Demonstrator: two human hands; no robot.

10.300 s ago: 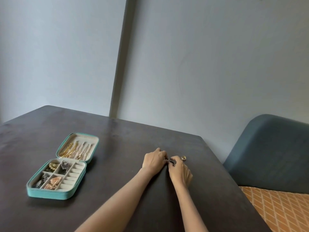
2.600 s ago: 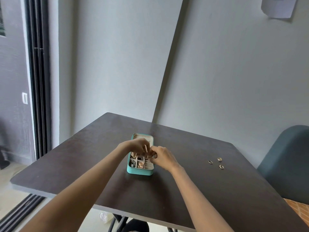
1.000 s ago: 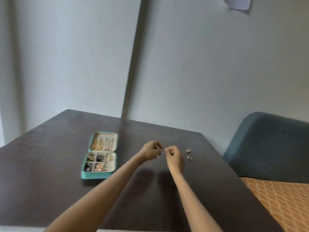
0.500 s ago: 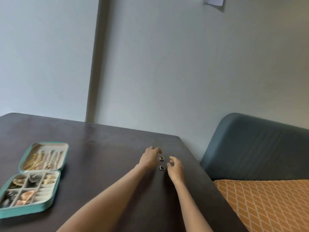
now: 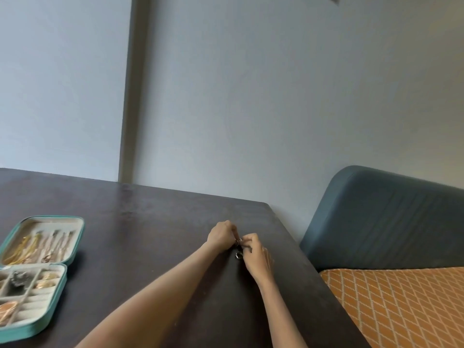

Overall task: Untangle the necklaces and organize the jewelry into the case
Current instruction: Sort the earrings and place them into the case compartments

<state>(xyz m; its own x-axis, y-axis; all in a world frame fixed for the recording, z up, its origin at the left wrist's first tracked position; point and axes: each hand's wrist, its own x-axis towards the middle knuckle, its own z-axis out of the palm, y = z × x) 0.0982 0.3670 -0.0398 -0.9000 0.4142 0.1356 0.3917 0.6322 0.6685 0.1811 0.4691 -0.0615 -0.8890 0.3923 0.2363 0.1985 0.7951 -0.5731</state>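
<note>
I am watching a small ring (image 5: 238, 242) being pinched between my two hands near the bench's right edge, toward the far corner; it is too small for me to tell which way it is facing. My left hand (image 5: 221, 236) is curling its fingers around the ring from the left, and my right hand (image 5: 256, 254) is meeting it fingertip to fingertip from the right. Just below that pinch, a second ring (image 5: 238, 255) is lying on the bench (image 5: 150, 234), touching or nearly touching the right hand; I cannot tell which.

Well apart to the left, the case (image 5: 56, 292) is lying open and flat, its long axis running from me toward the far wall, lid half farther away. Chains (image 5: 32, 247) are lying in the lid (image 5: 77, 237), stretched roughly along that same axis. The near half is holding small pieces in its compartments, gold ones (image 5: 47, 280) on the right side and a dark piece (image 5: 18, 278) beside them, with the ring rolls (image 5: 37, 301) sitting below.

A blue chair (image 5: 376, 217) with an orange patterned seat is standing just beside the bench's right edge.
</note>
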